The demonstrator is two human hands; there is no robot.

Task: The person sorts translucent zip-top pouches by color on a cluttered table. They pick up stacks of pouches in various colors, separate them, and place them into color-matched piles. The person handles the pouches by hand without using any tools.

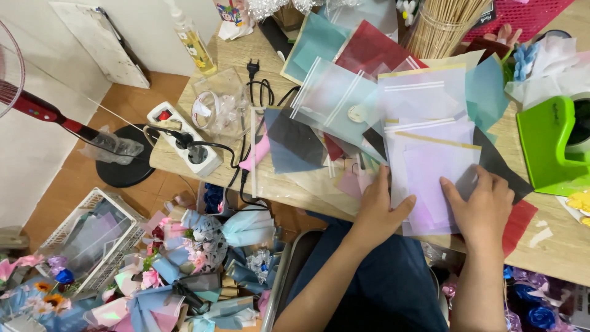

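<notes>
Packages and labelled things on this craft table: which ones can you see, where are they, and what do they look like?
Clear zip bags: table centre, flat, frosted, holding coloured sheets.
Lilac packet: under both hands, left hand and right hand, square, clear with a yellowish top strip.
Pump bottle: far left table edge, clear, yellow liquid, flowered label.
Printed pouch: top edge, white with colourful pictures.
Green tape dispenser: right side, bright green, blocky.

A light wooden table (184,161) stands on a floor of orange-brown tiles (67,184) beside a white wall (37,61). A white board (101,43) leans against the wall. A fan's black round base (123,166) rests on the floor, near a white wire basket (92,237). Lighting is even and bright.
</notes>
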